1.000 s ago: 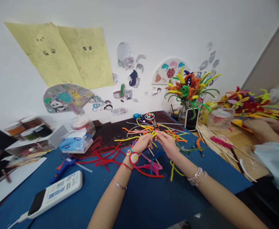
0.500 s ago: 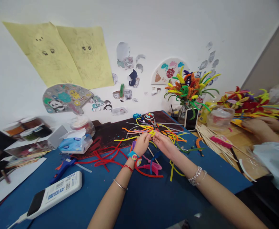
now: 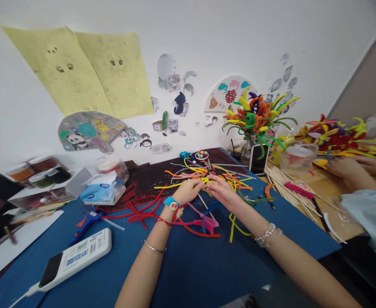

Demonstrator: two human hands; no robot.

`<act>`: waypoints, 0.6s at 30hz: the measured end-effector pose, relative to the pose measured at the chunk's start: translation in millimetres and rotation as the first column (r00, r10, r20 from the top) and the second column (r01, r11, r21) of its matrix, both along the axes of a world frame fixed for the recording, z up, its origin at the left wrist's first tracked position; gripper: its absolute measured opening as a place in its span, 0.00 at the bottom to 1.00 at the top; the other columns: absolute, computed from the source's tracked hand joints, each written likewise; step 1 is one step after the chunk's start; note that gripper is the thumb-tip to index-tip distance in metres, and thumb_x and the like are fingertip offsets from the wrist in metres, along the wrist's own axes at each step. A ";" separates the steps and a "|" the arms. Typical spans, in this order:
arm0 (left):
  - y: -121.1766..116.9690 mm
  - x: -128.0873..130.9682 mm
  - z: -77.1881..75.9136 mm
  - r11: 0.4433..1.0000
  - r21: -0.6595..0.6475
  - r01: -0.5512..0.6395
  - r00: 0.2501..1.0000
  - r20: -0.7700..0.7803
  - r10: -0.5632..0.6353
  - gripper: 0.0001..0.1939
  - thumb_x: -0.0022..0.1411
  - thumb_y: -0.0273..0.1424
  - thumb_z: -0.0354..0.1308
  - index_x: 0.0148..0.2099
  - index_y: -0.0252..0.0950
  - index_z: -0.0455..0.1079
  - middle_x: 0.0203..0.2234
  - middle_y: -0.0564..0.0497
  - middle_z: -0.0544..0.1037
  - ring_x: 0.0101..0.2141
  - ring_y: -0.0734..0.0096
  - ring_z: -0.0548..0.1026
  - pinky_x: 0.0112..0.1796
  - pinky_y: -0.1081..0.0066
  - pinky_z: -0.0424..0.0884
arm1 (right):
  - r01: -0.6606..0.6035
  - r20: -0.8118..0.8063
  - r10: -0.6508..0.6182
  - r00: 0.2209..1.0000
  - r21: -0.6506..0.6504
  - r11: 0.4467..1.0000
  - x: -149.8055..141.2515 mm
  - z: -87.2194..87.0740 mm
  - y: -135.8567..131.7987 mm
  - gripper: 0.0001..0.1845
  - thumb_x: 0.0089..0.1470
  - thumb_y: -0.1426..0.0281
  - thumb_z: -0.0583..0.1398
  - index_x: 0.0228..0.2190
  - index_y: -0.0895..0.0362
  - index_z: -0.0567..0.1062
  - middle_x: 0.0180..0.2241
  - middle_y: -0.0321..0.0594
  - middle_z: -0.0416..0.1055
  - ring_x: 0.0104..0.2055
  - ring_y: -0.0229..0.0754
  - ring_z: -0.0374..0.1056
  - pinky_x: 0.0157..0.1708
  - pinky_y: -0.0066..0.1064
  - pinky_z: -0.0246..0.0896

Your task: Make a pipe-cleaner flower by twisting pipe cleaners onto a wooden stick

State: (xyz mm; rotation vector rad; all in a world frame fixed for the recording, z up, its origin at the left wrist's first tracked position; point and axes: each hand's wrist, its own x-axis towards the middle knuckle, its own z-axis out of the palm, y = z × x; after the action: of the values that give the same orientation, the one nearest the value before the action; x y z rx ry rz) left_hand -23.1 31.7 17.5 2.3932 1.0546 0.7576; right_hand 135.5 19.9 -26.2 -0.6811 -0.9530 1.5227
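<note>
Over the middle of the blue table mat, my left hand [image 3: 187, 191] and my right hand [image 3: 222, 190] meet fingertip to fingertip. Both are closed on a small yellow pipe cleaner [image 3: 207, 180], partly hidden by the fingers. Behind them spreads a loose heap of yellow, orange and purple pipe cleaners, with pliers [image 3: 210, 165] lying among it. Red pipe cleaners [image 3: 139, 212] lie left of my left hand. Below my hands are a pink pipe cleaner piece [image 3: 210, 224] and a thin stick. Near my right forearm rests a yellow strand [image 3: 232, 229].
A glue gun [image 3: 87, 224], a white power bank [image 3: 79, 258] and a tissue pack [image 3: 102, 191] are at left. A small bowl of beads [image 3: 202, 155] stands behind. To the right are a pipe-cleaner bouquet [image 3: 255, 115], a phone [image 3: 258, 160], wooden sticks and another person's hands [image 3: 345, 169].
My left wrist has swung outward to the left, turning the hand flatter, while its fingertips stay at the yellow pipe cleaner. The right hand has hardly moved. The view has shifted slightly.
</note>
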 end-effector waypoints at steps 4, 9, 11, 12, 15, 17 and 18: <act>2.5 -22.2 13.7 0.983 -0.179 -0.025 0.998 -0.055 0.015 0.17 0.59 0.37 0.44 0.28 0.32 0.68 0.19 0.53 0.69 0.21 0.77 0.65 0.26 0.76 0.62 | 0.028 -0.003 -0.028 1.000 0.023 0.999 -0.1 1.2 -0.7 0.16 0.39 0.75 0.62 0.34 0.56 0.68 0.23 0.32 0.67 0.25 0.32 0.62 0.29 0.27 0.58; 6.4 -52.0 20.5 0.892 -0.441 0.104 0.983 -0.092 -0.160 0.17 0.56 0.39 0.47 0.33 0.31 0.70 0.22 0.52 0.72 0.22 0.77 0.68 0.26 0.78 0.63 | -0.035 0.033 0.036 0.999 -0.029 0.999 0.5 -1.9 0.9 0.13 0.40 0.74 0.61 0.32 0.57 0.70 0.24 0.32 0.66 0.25 0.31 0.61 0.27 0.25 0.57; 8.3 -59.9 18.8 0.868 -0.482 0.120 0.978 -0.092 -0.187 0.16 0.54 0.39 0.50 0.36 0.31 0.70 0.24 0.51 0.73 0.22 0.77 0.68 0.26 0.77 0.64 | -0.074 0.074 0.076 0.994 -0.035 0.997 -0.8 -4.0 0.2 0.11 0.40 0.74 0.61 0.31 0.57 0.70 0.24 0.33 0.66 0.24 0.31 0.60 0.27 0.25 0.57; 9.5 -63.0 16.8 0.862 -0.493 0.121 0.980 -0.079 -0.183 0.16 0.54 0.38 0.51 0.38 0.31 0.70 0.24 0.51 0.74 0.21 0.78 0.69 0.26 0.77 0.64 | -0.084 0.092 0.086 0.992 -0.033 0.996 -1.7 -5.0 -0.5 0.10 0.40 0.73 0.61 0.30 0.58 0.70 0.23 0.33 0.65 0.24 0.31 0.60 0.26 0.25 0.57; 14.1 -70.2 6.8 0.859 -0.505 0.086 0.994 -0.019 -0.111 0.19 0.53 0.35 0.51 0.47 0.32 0.63 0.22 0.52 0.74 0.19 0.78 0.68 0.25 0.76 0.64 | -0.082 0.117 0.085 0.989 -0.025 0.996 -4.1 -6.5 -2.7 0.10 0.40 0.72 0.61 0.30 0.57 0.70 0.22 0.32 0.64 0.24 0.31 0.60 0.26 0.24 0.56; 17.5 -73.7 -2.2 0.855 -0.519 0.012 1.000 -0.015 -0.023 0.21 0.53 0.32 0.52 0.50 0.33 0.56 0.21 0.53 0.73 0.17 0.79 0.67 0.23 0.77 0.63 | -0.072 0.120 0.075 0.990 -0.028 0.997 -5.0 -6.2 -3.4 0.10 0.40 0.72 0.61 0.30 0.57 0.70 0.22 0.32 0.64 0.24 0.31 0.60 0.25 0.24 0.56; 19.2 -74.9 -6.8 0.848 -0.529 -0.036 0.999 -0.035 0.021 0.23 0.52 0.31 0.52 0.50 0.34 0.54 0.20 0.54 0.73 0.17 0.79 0.67 0.22 0.78 0.62 | -0.069 0.121 0.072 0.990 -0.030 0.997 -5.1 -6.0 -3.3 0.10 0.40 0.72 0.61 0.30 0.57 0.70 0.22 0.32 0.64 0.23 0.31 0.60 0.25 0.24 0.57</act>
State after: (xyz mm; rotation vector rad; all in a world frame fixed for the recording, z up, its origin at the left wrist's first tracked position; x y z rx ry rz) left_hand -98.0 50.9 10.7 1.9165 1.1363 0.3701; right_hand 130.4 16.6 -32.2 -0.7728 -1.0612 1.5719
